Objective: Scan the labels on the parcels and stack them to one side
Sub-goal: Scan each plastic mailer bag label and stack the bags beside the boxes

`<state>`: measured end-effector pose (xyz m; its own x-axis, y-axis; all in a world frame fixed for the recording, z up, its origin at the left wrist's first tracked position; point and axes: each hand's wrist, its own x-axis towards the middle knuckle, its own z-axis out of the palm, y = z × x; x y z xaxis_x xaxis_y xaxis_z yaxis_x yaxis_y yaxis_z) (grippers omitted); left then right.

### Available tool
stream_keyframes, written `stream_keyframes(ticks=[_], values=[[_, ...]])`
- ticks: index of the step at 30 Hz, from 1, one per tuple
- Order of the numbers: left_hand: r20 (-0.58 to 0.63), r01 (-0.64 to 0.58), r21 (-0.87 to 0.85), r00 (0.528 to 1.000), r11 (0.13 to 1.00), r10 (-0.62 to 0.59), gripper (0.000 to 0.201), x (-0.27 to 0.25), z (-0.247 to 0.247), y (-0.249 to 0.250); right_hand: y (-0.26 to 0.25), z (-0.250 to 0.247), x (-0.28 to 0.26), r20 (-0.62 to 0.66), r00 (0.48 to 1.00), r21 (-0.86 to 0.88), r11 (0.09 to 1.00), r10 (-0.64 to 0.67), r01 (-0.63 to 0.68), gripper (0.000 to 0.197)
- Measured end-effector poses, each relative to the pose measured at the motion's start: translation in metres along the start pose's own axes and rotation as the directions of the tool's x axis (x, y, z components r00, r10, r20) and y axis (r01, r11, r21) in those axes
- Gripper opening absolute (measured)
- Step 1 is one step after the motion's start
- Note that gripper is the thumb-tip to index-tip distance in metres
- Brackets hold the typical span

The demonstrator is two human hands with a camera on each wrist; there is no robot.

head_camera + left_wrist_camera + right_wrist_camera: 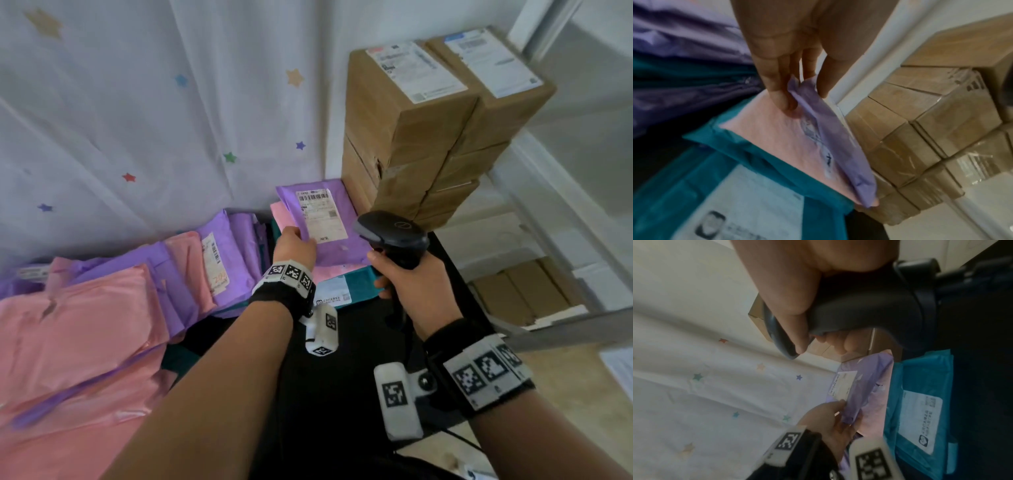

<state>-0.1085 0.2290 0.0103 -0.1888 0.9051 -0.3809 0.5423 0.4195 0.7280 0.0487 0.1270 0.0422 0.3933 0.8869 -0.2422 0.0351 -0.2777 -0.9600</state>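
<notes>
Along the left of the head view, a slumped row of pink and purple plastic mailer bags [102, 301] fills the table up to a white curtain with coloured stars [137, 120], leaving no free room on that side. The black table [342, 394] shows bare only in the lower centre of the frame, between the two forearms. At centre, the left hand [294, 245] pinches the near left edge of a purple plastic mailer bag with a white shipping label [325, 236]; in the left wrist view the fingers [781, 91] lie under it and the thumb on top. This bag lies label up on a pink mailer bag [329, 272], which lies on a teal mailer bag with a white label [356, 286]; its long axis runs from the near edge toward the curtain, barcode end farthest. Its right edge lies just beside a tall stack of brown cardboard boxes with shipping labels [421, 137]. Right of centre, the right hand [414, 291] is clenched round the handle of a black handheld barcode scanner [394, 236], whose head points left toward the label. At the right edge, the table ends at a white frame.
</notes>
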Motion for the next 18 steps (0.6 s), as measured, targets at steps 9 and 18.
stream_keyframes(ticks=[9, 18], values=[[-0.053, -0.253, 0.192, 0.962, 0.948, 0.267, 0.038, -0.026, -0.056, -0.025, -0.003, 0.026, -0.014, 0.047, 0.998, -0.028, 0.999, -0.042, 0.043, 0.025], [-0.215, -0.185, 0.421, 0.931, 0.888, 0.296, 0.027, -0.073, -0.179, -0.102, -0.003, 0.099, -0.064, 0.231, 0.970, -0.004, 0.996, -0.082, 0.085, 0.011]])
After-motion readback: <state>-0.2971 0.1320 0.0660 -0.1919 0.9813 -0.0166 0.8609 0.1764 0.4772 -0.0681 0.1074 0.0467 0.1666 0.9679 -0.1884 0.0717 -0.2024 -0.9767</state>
